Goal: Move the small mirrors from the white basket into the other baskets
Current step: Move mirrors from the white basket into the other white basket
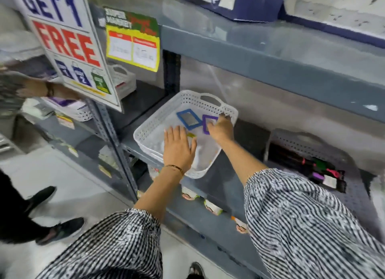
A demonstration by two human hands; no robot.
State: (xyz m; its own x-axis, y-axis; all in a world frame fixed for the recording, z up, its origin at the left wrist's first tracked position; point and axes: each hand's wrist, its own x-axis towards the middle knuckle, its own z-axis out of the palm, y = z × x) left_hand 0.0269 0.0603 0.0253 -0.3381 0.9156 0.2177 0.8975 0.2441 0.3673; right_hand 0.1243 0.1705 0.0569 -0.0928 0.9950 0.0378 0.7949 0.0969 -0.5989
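We reach both hands into the white basket (pixel 158 120), which sits on the grey shelf (pixel 227 180) and juts a little over its front edge. Our left hand (pixel 178 146) lies flat, palm down, with its fingers (pixel 175 131) spread and straight, holding nothing; a yellow-framed mirror (pixel 191 135) peeks out from under the thumb side, mostly covered by the hand. Our right hand (pixel 220 127) rests over the purple-framed mirror (pixel 206 123), the fingers (pixel 226 116) curled toward the far rim of the basket, and we cannot tell whether they have actually closed on the frame or merely lie on it. Just left of the purple one, touching or nearly touching its corner, the blue-framed mirror (pixel 189 118) lies flat and untouched on the basket floor, between our two hands. The mirrors are small rectangles with coloured plastic frames and dull grey glass. Well to the right on the same shelf stands a grey perforated basket (pixel 308 143) holding more dark and coloured items, too blurred to name. A hanging sign (pixel 68 43) at upper left reads "GET 1 FREE" in blue and red letters, and the yellow and green tag (pixel 133 39) beside it is too blurred to read.
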